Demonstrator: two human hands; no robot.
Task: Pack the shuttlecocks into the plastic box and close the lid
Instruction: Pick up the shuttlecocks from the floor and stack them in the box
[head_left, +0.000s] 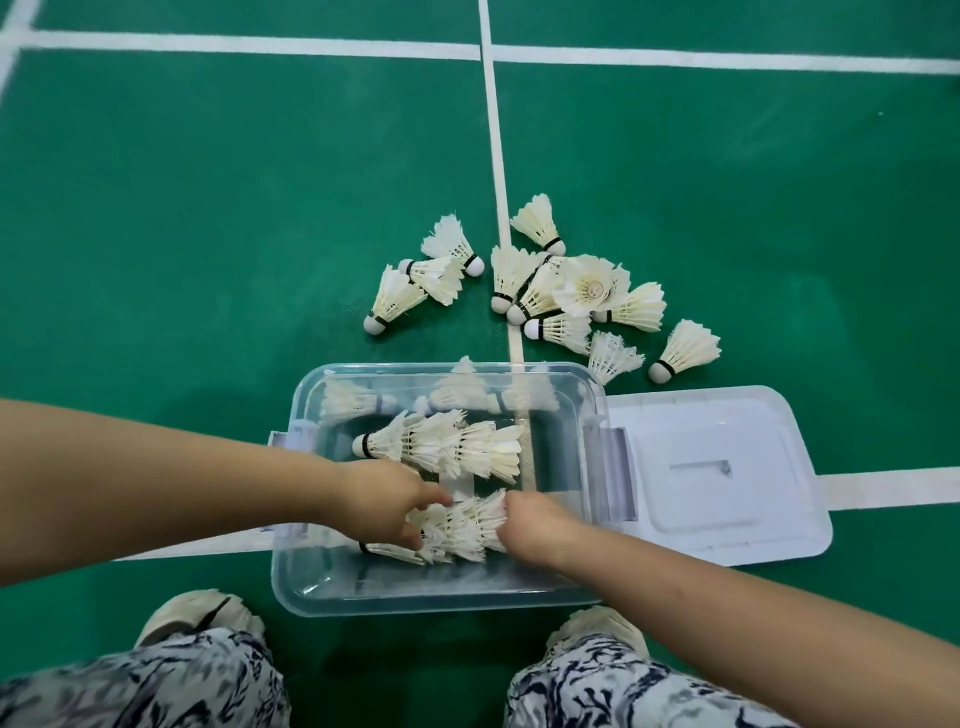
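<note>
A clear plastic box (311, 587) stands open on the green court floor in front of me. Inside it lie a nested row of white shuttlecocks (447, 447) and a second nested row (457, 530) nearer to me. My left hand (384, 509) grips the cork end of this nearer row. My right hand (535, 519) holds its feather end. More shuttlecocks show blurred through the far wall. Several loose shuttlecocks (545, 291) lie on the floor beyond the box. The lid (727, 467) lies flat to the right of the box.
White court lines (496, 156) cross the green floor. My two shoes (197, 618) and patterned trouser legs are just below the box. A latch flap (613, 467) hangs on the box's right side, next to the lid.
</note>
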